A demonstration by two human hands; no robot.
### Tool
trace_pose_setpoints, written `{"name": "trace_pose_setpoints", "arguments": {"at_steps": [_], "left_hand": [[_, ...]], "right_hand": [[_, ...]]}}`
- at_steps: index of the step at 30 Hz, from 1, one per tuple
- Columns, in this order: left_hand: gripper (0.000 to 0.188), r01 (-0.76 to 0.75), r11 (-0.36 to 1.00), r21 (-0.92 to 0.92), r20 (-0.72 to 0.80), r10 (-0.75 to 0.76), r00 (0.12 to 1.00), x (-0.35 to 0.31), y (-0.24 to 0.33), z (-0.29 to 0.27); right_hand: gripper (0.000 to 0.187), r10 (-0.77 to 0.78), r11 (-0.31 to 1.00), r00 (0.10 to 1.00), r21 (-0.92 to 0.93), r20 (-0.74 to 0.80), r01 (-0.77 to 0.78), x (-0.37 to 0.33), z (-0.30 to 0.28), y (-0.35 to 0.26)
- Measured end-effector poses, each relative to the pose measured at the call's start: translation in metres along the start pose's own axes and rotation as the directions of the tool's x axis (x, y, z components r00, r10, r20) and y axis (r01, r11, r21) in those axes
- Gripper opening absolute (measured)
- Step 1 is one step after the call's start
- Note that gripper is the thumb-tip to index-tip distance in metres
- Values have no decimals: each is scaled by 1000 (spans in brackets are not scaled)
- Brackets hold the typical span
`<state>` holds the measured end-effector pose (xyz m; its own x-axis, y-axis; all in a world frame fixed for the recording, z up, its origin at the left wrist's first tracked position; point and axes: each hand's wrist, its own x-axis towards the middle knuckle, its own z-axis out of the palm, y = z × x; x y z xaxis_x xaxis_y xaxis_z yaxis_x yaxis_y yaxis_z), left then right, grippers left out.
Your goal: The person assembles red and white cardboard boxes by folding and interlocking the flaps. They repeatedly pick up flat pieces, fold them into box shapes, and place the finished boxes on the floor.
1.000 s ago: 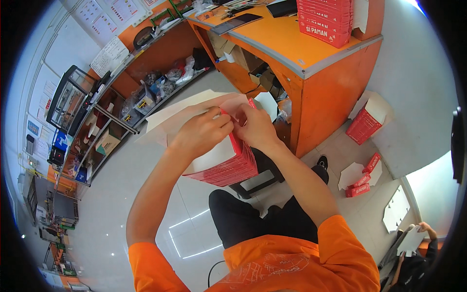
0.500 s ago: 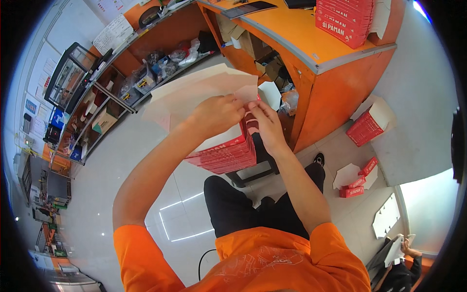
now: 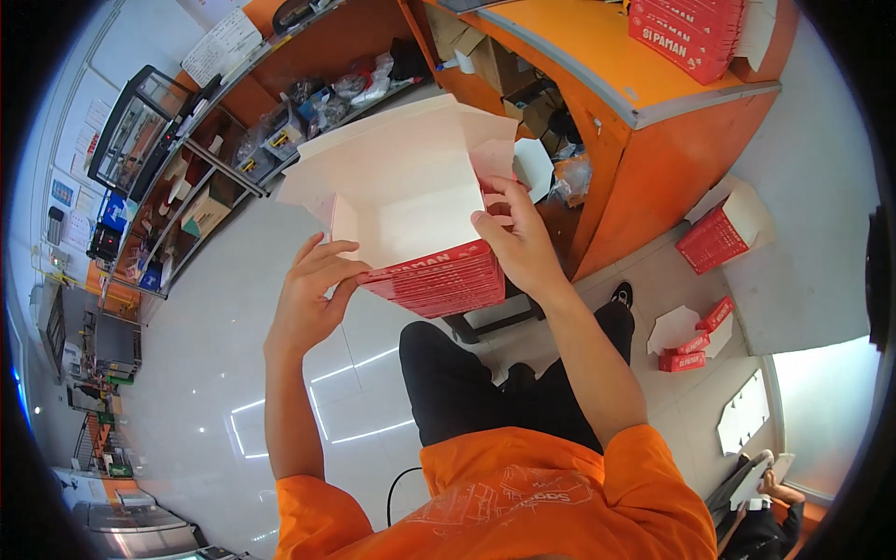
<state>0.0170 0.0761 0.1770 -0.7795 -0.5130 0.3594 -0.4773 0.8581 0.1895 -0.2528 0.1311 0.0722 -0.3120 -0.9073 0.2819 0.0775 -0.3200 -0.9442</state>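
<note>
In front of me an open cardboard food box, white inside and red outside, sits on top of a nested stack of red boxes. Its large white lid flap stands up on the far side. My left hand pinches the front left corner of the box between thumb and fingers. On the right, my right hand grips the side wall, thumb at the inner edge and fingers curled around the outside. The stack rests on a dark stool, mostly hidden below it.
An orange counter stands ahead right, carrying more stacked red boxes. Other red boxes lie on the floor by the wall, near a flat white cardboard sheet. Shelves line the far left. Another person is at lower right.
My left hand has moved from the right wall of the box to its front left corner. The right hand has shifted its grip along the right wall. The open interior now shows.
</note>
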Motion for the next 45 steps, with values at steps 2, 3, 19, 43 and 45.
{"name": "trace_pose_setpoints", "arguments": {"at_steps": [2, 3, 19, 43, 45], "left_hand": [[10, 8, 1000, -13, -42, -8, 999, -6, 0, 5], [9, 14, 1000, -25, -51, -15, 999, -6, 1, 5], [37, 69, 994, -82, -366, -94, 926, -21, -29, 32], [47, 25, 734, 678, -6, -29, 1000, 62, 6, 38], [47, 22, 742, 670, 0, -30, 1000, 60, 4, 34]], "right_hand": [[44, -3, 1000, 1000, -14, -22, 2, -1, 1, -4], [44, -21, 999, 1000, -50, -3, 21, -1, 2, -2], [32, -115, 957, 961, -289, -252, 39, -111, -93, 49], [47, 673, -669, 164, -688, -721, -282, -352, -550, 383], [36, 692, -610, 210, -716, -690, -340, -359, -530, 377]]}}
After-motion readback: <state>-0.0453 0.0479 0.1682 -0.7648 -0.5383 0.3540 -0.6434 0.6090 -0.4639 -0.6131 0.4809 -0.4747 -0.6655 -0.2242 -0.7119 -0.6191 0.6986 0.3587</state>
